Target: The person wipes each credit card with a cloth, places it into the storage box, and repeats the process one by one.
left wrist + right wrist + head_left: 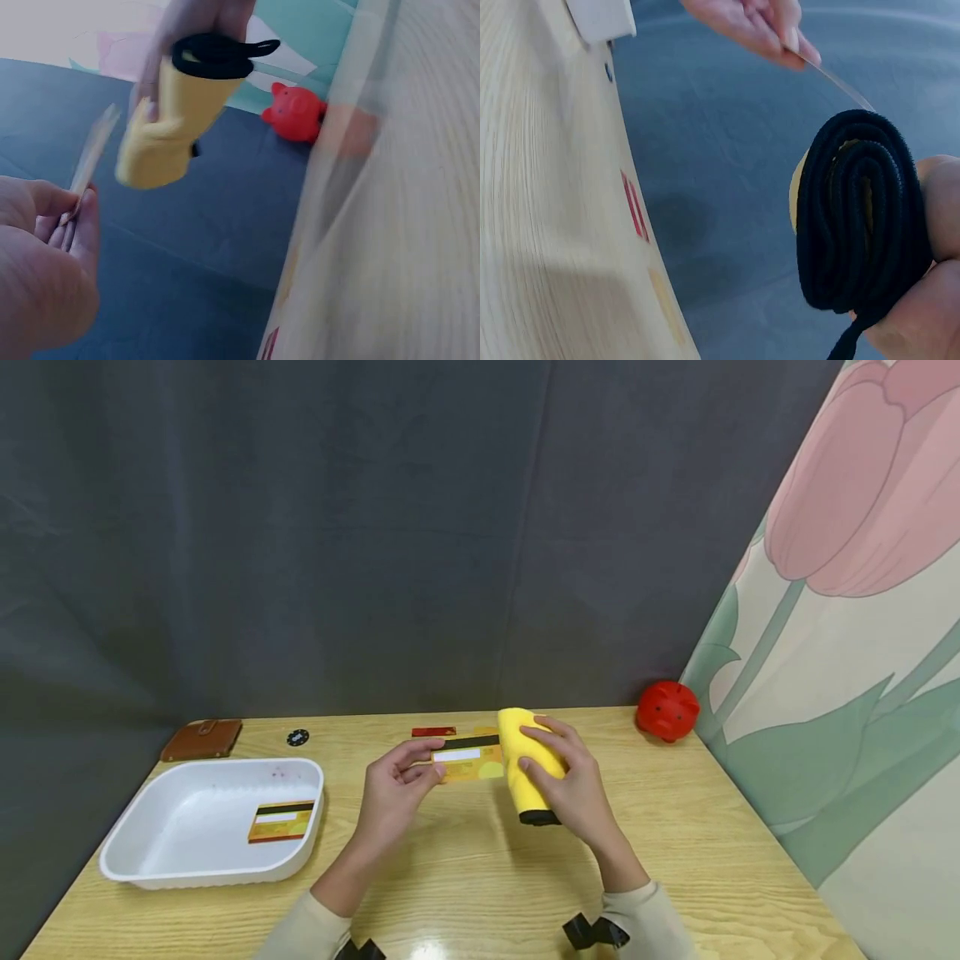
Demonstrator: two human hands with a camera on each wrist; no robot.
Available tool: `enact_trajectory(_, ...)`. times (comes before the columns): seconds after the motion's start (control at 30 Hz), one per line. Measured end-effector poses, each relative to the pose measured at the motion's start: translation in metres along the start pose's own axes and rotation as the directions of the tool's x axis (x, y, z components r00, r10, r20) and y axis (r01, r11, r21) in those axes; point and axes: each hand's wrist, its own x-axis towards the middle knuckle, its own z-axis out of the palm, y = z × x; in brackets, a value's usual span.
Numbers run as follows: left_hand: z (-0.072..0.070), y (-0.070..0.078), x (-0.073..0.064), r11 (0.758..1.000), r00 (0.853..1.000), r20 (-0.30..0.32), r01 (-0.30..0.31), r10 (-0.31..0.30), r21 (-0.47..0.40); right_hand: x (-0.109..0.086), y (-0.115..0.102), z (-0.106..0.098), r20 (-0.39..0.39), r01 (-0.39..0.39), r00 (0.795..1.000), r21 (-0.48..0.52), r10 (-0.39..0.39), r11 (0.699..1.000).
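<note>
Between thumb and fingers my left hand (390, 793) pinches an orange-yellow bank card (471, 758) by its left end, above the table. Its black stripe and white strip face me. My right hand (573, 789) grips a folded yellow cloth (521, 768) with black edging, and the black layers of the cloth (862, 217) show in the right wrist view. In the head view the cloth covers the card's right end. The left wrist view shows the card (94, 150) edge-on beside the cloth; whether they touch I cannot tell.
At the left, a white tray (217, 767) holds similar orange cards (281, 822). Behind it lie a brown wallet (202, 740) and a black poker chip (297, 737). A flat red piece (433, 732) lies at the table's back, and a red piggy bank (667, 713) stands back right.
</note>
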Motion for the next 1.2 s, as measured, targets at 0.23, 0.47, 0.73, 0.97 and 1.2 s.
enact_trajectory(0.23,-0.023,0.018,0.008,1.000,1.000,0.018,0.009,-0.009,0.023,0.006,0.009,-0.019,-0.059,-0.054,0.997,-0.015,0.053,0.998)
enact_trajectory(0.47,-0.085,0.041,0.002,0.989,0.996,0.081,-0.035,0.023,0.142,0.010,0.006,-0.026,-0.079,-0.080,0.994,0.012,0.081,0.997)
enact_trajectory(0.73,-0.182,0.046,-0.011,0.973,0.992,0.124,-0.018,-0.011,0.231,0.009,0.002,-0.032,-0.097,-0.089,0.991,0.028,0.091,0.996)
enact_trajectory(0.97,-0.248,0.030,-0.015,0.976,0.993,0.109,0.029,-0.054,0.218,0.009,0.002,-0.032,-0.094,-0.088,0.991,0.028,0.091,0.996)
enact_trajectory(1.2,-0.264,0.015,-0.014,0.943,0.980,0.111,0.123,-0.164,0.309,0.009,0.002,-0.029,-0.085,-0.089,0.992,0.029,0.091,0.996)
